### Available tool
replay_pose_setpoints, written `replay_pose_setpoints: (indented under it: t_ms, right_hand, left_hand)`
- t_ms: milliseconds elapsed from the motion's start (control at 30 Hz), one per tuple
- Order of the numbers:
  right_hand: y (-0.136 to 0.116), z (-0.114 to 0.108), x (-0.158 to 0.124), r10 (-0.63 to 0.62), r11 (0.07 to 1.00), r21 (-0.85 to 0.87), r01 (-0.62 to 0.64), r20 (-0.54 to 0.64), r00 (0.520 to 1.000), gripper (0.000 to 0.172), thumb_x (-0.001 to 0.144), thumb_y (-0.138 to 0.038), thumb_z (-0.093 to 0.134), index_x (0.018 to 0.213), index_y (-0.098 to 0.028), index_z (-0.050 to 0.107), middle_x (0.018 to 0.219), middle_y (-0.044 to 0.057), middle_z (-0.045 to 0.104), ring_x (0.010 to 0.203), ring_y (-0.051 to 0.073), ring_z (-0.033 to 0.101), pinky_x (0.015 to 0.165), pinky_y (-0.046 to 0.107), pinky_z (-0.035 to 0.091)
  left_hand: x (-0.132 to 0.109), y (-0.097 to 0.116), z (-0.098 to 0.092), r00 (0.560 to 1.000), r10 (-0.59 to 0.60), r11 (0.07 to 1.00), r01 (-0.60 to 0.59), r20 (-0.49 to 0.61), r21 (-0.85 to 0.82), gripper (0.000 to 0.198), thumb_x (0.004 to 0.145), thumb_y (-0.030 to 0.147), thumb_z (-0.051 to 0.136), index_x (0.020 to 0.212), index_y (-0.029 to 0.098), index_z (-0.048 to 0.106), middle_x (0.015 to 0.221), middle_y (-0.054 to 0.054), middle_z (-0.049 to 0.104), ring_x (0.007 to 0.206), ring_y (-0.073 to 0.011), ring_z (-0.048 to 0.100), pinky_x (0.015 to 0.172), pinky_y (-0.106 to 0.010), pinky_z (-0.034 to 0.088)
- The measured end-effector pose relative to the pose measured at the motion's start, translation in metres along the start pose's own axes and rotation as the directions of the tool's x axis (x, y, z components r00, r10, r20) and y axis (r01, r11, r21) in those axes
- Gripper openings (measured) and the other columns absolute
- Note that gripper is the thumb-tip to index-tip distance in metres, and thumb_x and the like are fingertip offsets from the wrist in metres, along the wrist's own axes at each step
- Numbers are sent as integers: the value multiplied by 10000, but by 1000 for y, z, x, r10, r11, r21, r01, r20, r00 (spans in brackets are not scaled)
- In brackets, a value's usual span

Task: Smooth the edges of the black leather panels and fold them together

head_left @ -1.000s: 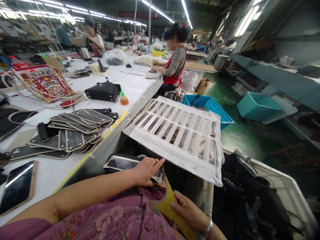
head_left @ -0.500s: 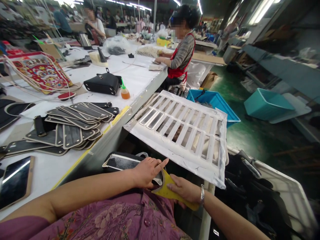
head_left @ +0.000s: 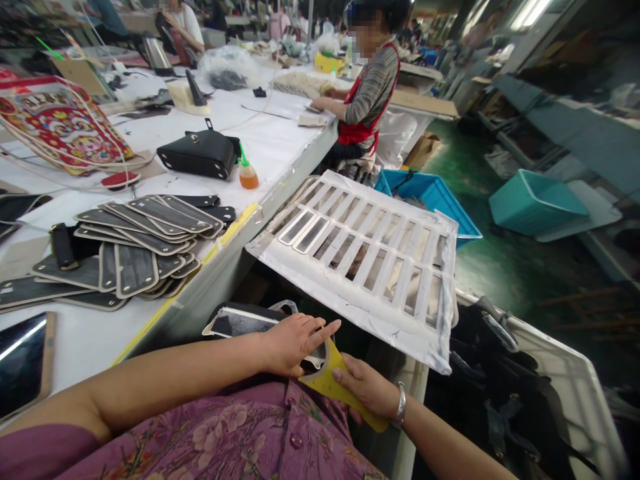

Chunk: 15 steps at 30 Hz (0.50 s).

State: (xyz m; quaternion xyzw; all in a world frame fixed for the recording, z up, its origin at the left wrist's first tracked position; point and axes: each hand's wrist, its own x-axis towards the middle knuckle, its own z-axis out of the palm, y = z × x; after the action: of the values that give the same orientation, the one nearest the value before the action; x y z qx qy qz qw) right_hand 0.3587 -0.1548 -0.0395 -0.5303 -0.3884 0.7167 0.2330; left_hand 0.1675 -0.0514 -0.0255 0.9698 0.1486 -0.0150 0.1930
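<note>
White-covered worktable [head_left: 100,343]: a fanned pile of black, pale-edged panels [head_left: 137,270] near its yellow-taped edge.
Long black piece with pale-bordered dark face [head_left: 240,323]: beside the table, its right part beneath the left hand [head_left: 290,343].
Left-hand grip: fingers over that piece; whether they clamp, cannot be told.
Thin yellow sheet with concave end [head_left: 325,381]: just right of the left hand.
Right hand [head_left: 367,387]: thumb and fingers clamped on the sheet.
White slotted rack [head_left: 371,244]: beyond both hands.
</note>
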Motion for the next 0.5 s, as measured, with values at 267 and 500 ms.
replay_pose_setpoints:
  t_ms: [267, 500]
  right_hand:
    - [20, 12, 8, 13, 1000, 4, -13, 38, 999, 376, 814, -543, 424, 903, -183, 361, 579, -36, 558, 337, 85, 477, 293, 183, 375]
    - [17, 33, 12, -3, 999, 41, 7, -119, 993, 383, 799, -561, 433, 881, -192, 368, 546, -48, 543, 334, 95, 472, 294, 196, 374]
  left_hand:
    - [-6, -14, 0, 996, 93, 995, -93, 12, -34, 1171, 530, 475, 729, 1401, 110, 37, 1349, -214, 323, 1189, -333, 352, 965, -393, 273]
    - [-6, -21, 3, 990, 128, 984, -135, -67, -118, 1100, 591, 583, 666, 1386, 97, 82, 1314, -215, 377, 1163, -321, 402, 945, -385, 310]
